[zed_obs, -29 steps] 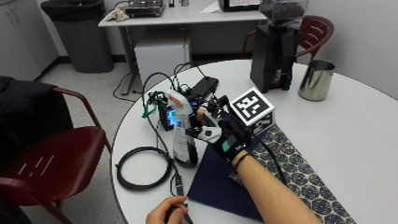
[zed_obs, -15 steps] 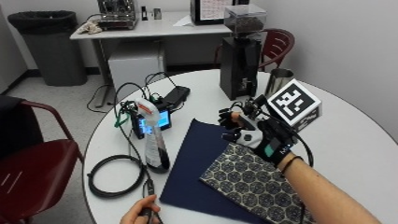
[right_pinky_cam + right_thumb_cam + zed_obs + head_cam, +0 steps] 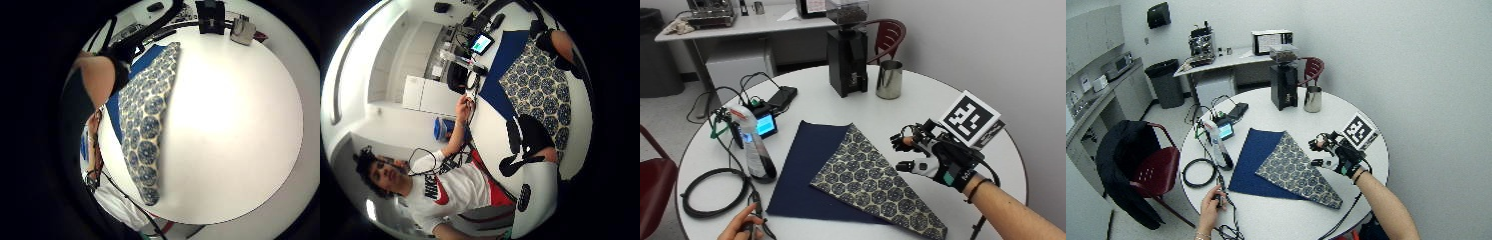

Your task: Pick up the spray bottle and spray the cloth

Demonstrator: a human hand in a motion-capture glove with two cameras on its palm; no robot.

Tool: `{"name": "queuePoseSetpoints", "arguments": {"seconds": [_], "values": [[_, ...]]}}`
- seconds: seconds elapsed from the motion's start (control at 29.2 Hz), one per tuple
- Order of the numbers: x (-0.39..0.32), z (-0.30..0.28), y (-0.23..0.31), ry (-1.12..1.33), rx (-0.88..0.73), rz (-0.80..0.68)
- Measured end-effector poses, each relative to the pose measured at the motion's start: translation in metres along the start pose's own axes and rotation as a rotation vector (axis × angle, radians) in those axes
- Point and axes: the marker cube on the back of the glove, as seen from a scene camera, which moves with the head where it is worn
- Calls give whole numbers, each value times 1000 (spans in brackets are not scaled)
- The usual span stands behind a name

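gloved right hand (image 3: 933, 157) fingers loosely curled, holding nothing, beside cloth (image 3: 859, 175) right edge; spray bottle (image 3: 754, 150) beyond cloth's left edge.

coffee grinder (image 3: 847, 55) – upright | steel cup (image 3: 889, 79) – just beside it | coiled cable (image 3: 710, 192)

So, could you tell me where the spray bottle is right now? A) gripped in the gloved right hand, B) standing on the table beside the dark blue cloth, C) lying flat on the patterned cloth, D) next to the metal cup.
B: the spray bottle stands upright on the table just off the edge of the dark blue cloth, while the gloved right hand is across the cloth from it, holding nothing.
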Motion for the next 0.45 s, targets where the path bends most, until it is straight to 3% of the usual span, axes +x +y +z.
{"name": "queuePoseSetpoints", "arguments": {"seconds": [0.45], "values": [[-2,0,-6,40,-1,-37]]}}
